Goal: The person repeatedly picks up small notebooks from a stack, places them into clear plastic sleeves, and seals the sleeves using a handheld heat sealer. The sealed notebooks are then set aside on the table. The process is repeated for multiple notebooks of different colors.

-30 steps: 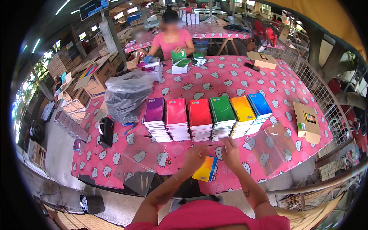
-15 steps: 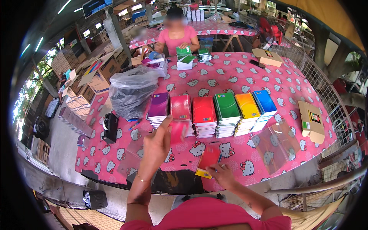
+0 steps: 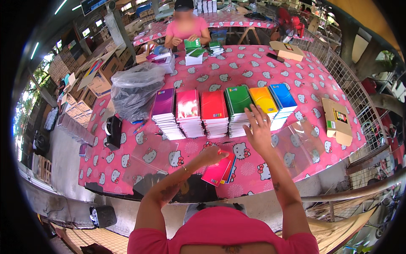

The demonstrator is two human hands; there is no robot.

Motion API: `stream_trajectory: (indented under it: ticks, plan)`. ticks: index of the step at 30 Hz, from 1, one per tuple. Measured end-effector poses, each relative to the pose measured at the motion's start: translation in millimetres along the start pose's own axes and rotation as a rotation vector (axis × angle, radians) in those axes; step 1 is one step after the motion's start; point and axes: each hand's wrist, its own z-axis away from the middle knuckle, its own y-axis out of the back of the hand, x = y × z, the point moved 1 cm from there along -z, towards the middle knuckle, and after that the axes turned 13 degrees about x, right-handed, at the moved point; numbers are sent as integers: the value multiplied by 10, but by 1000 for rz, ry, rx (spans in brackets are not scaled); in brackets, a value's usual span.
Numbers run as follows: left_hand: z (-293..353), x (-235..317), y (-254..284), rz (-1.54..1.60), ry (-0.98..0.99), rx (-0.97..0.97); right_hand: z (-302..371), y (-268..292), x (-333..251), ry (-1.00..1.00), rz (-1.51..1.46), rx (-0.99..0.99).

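Observation:
Near the table's front edge, my left hand (image 3: 212, 156) is closed on a pink notebook (image 3: 212, 172), which overlaps a small fanned set with red, yellow and blue showing. My right hand (image 3: 259, 127) reaches over the front of the green and yellow stacks, fingers apart and holding nothing. Spiral notebooks stand in a row of stacks: purple (image 3: 164, 101), pink (image 3: 187, 103), red (image 3: 214, 106), green (image 3: 239, 100), yellow (image 3: 263, 100) and blue (image 3: 283, 96). My right fingertips overlap the yellow stack's front corner; whether they touch it I cannot tell.
Clear plastic sheets (image 3: 298, 146) lie at the right, with more at the left. A black tape dispenser (image 3: 113, 133), a plastic-bagged bundle (image 3: 137, 91) and an opened cardboard box (image 3: 337, 121) flank the stacks. Across the table a person (image 3: 188, 29) handles green notebooks.
My left hand has brought the pink notebook down from its stack onto the small set. My right hand has left that set and moved up to the green and yellow stacks.

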Motion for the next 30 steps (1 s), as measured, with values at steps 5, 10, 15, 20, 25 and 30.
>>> stream_trajectory:
  ticks: [5,10,15,20,25,30]
  plan:
    - [38,885,891,-16,-294,696,16,-180,360,187,15,15]
    - [-138,392,1172,-377,-640,795,634,277,-274,137,-227,20]
    - [648,670,1120,-255,-737,823,1869,162,-659,-11,-497,-373]
    - [1298,-252,-20,-361,-684,400,1542,0,-104,-272,-330,-79]
    - [543,468,302,-271,-704,612,65,165,441,-14,151,-9]
    - [-656,1009,715,-433,-754,801,-114,326,608,-10,100,128]
